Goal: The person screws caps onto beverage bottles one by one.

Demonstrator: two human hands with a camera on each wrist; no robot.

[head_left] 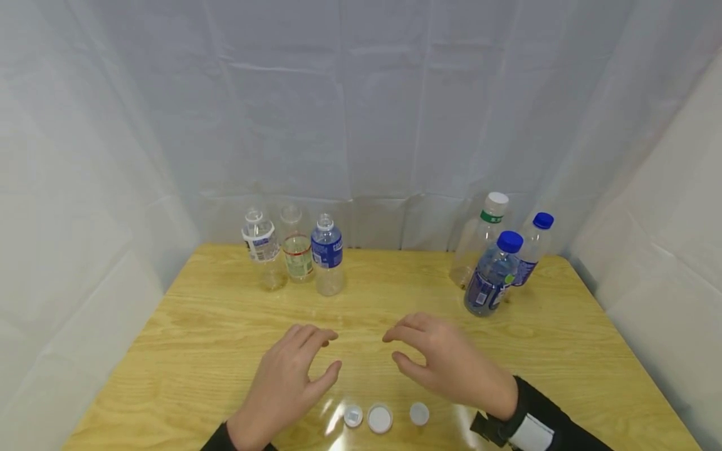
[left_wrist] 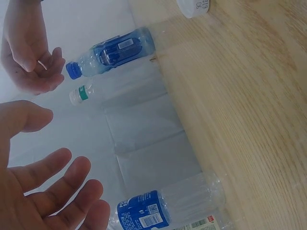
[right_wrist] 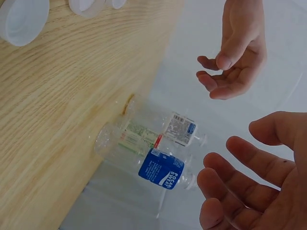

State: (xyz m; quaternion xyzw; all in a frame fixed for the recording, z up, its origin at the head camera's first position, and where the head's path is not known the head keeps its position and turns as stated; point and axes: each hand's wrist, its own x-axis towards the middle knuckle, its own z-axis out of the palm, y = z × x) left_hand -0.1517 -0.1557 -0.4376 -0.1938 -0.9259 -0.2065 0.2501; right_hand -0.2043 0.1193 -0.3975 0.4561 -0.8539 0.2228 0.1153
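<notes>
Above the front half of the table, my left hand (head_left: pixel 286 376) and right hand (head_left: pixel 448 360) face each other with fingers loosely bent and nothing in them. Nearest below them lie three white bottle caps: a left cap (head_left: pixel 353 416), a middle cap (head_left: pixel 380 418) and a right cap (head_left: pixel 419 413). Three uncapped clear bottles stand at the back left: one with a white label (head_left: pixel 262 247), one with a pale green label (head_left: pixel 298 257), and one with a blue label (head_left: pixel 327 250). In the right wrist view, the blue-labelled bottle (right_wrist: pixel 160 168) shows beyond my fingers.
Three capped bottles stand close together at the back right: a tall bottle with a white cap (head_left: pixel 496 199), a bluish bottle with a blue cap (head_left: pixel 487 285), and another blue-capped bottle (head_left: pixel 533 247). White sheeting (head_left: pixel 372 113) hangs behind and beside the wooden table (head_left: pixel 186 351).
</notes>
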